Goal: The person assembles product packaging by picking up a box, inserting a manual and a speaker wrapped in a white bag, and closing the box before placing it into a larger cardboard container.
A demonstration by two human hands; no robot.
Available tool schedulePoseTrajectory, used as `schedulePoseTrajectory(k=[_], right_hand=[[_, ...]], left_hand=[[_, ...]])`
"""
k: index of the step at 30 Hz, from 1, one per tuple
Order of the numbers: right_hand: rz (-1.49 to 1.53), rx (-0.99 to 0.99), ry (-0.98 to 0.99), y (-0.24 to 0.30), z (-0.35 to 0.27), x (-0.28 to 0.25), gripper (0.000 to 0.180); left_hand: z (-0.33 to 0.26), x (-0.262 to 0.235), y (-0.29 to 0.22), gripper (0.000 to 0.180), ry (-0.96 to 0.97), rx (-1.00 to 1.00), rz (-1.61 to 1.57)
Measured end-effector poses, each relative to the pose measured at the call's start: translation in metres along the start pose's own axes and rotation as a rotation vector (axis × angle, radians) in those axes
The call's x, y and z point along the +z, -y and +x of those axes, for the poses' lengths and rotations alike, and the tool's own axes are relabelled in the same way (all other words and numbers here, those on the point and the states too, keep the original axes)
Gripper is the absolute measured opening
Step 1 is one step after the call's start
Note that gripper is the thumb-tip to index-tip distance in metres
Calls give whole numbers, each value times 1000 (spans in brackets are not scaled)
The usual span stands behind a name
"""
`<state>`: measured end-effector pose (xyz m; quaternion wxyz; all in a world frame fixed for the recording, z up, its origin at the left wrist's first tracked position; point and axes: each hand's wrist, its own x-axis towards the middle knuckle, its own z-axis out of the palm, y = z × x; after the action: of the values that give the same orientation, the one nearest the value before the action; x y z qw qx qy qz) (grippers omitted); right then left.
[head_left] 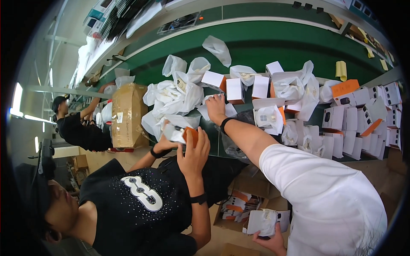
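At the lower edge my left hand [273, 242] is closed round an open white box [257, 222], which has a thing in thin white wrapping inside. My right hand [215, 106], a black band on its wrist, reaches over the table with its fingers bent down onto a flat white piece [229, 111]. Whether it grips that piece is hidden under the fingers. Just beyond it stand white boxes [235, 90] with orange sides. A heap of white plastic bags [173, 96] lies left of it. Another open box [268, 117], holding a wrapped white item, is right of it.
Close on my left a co-worker in black [141, 200] holds a small orange-and-white box [190, 135]. A large brown carton [128, 115] stands beyond. Several open and shut white boxes [346, 117] crowd the right. Below the table, a carton [224, 219] holds more boxes.
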<state>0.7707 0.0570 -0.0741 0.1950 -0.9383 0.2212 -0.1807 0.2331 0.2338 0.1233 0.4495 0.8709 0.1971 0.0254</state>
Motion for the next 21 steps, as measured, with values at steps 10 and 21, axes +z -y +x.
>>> schedulePoseTrajectory(k=[10,21], right_hand=[[368,169,-122,26,19,-53,20],[694,104,-139,47,-53,-151,14]], left_hand=[[-4,4,16,73,-43,-116,-51],[7,1,16,75,117,107,-158]])
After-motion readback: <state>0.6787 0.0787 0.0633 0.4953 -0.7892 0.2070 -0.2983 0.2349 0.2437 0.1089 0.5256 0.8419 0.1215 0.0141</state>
